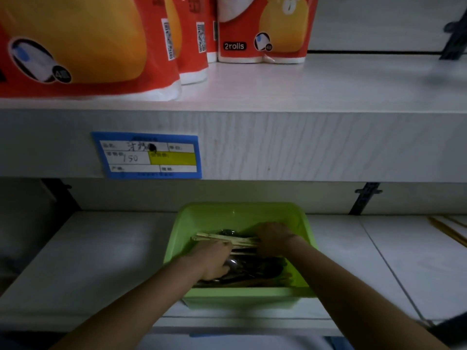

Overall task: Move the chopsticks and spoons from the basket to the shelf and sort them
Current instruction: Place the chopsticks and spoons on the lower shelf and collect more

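Fingers (262, 245) of right hand (276, 238) round chopsticks (227, 239) in basket (240, 296), left hand (214, 258) alongside

Red-orange tissue-roll pkgs (75, 46) stand in a row on the upper board (303, 82); 1 pkg at the row's right end (262, 29) reads "2rolls". Blue price tag (147, 155) w/ yellow box & handwritten "150" is stuck on the board's front edge. Lower black bracket (365, 198) sits under the board; upper black bracket (454, 39) at top right, blurry.

Single head-worn view, wide-angle (edges slightly bowed), which looked forward and down from close range at the upper shelf edge (316, 145), the lower shelf (101, 251) and green basket (242, 298) beneath.
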`<state>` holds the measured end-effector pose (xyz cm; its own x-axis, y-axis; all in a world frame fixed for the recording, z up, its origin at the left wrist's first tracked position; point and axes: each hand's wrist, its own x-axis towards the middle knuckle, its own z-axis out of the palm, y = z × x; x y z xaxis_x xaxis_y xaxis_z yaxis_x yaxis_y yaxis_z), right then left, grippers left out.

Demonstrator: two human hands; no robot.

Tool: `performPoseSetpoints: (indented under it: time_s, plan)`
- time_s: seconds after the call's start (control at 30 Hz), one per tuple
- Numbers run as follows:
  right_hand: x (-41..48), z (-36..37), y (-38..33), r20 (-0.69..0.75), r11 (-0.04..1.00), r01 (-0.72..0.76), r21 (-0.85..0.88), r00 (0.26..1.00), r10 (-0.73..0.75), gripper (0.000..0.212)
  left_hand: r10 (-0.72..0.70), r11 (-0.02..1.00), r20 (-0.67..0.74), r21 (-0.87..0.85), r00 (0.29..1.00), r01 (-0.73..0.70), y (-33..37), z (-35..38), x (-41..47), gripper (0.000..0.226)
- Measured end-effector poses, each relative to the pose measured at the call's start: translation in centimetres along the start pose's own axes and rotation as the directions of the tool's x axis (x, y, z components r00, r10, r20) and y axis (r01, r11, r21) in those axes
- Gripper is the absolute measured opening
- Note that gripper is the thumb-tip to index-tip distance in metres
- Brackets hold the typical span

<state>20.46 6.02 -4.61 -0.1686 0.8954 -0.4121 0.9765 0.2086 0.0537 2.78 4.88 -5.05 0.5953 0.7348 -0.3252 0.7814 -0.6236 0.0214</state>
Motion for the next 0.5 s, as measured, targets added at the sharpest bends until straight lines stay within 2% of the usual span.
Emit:
performPoseSetpoints:
  time_s: [0.13,0.3,0.5]
  plan:
    - [-0.8,-1.7,0.3,0.001,1.000,0.015,0.026,1.000,-0.015,0.050,0.025,0.999,-0.007,-0.030,1.000,-0.025,0.4,0.4,-0.1,0.041]
    - [-2.3,-4.0,0.3,-0.071,0.999,-0.018,-0.033,0.997,0.016,0.037,0.080,0.995,-0.053,0.067,0.995,-0.077,1.3,0.5,0.1,0.047]
    - [-3.2,-4.9,0.1,-0.114,0.995,-0.071,-0.075,0.992,0.062,0.037,0.139,0.989,0.018,0.051,0.990,-0.140,1.7,1.0,0.3,0.032]
